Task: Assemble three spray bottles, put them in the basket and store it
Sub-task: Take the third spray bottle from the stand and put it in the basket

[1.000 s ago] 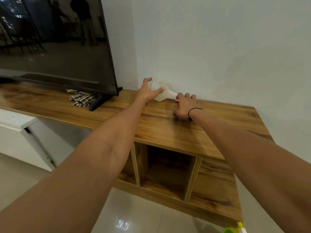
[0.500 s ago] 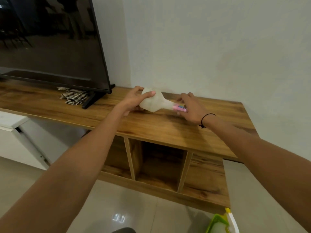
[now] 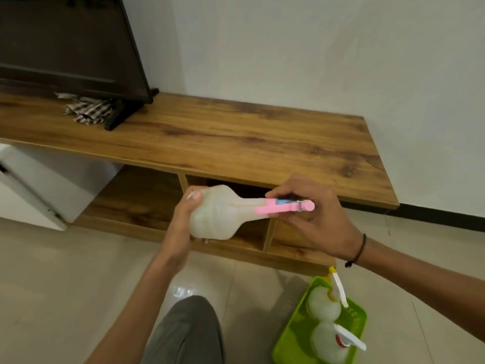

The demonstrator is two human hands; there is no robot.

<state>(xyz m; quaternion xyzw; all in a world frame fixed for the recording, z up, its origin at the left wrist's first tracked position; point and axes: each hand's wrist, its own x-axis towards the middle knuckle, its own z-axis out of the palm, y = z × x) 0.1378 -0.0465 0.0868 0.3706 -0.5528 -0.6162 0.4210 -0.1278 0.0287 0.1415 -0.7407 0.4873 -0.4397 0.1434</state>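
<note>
A translucent white spray bottle [image 3: 219, 214] lies sideways in the air in front of the TV stand. My left hand [image 3: 183, 222] grips its round base. Its pink spray head [image 3: 284, 206] points right, and my right hand [image 3: 312, 214] is closed around that head. On the floor at the lower right stands a green basket [image 3: 294, 340] with two white spray bottles in it, one with a yellow collar [image 3: 324, 303] and one with a red collar [image 3: 329, 342].
A long wooden TV stand [image 3: 236, 143] runs along the white wall, with open cubbies [image 3: 233, 232] below. A black TV [image 3: 65, 48] and a checked cloth [image 3: 88, 110] sit at its left. A white cabinet [image 3: 34, 190] stands at the left. My knee [image 3: 189, 329] is at the bottom.
Both hands lifted the bottle off the stand's top and drew it toward me, down in front of the cubbies. The view tilted down, so the basket with two bottles came into sight.
</note>
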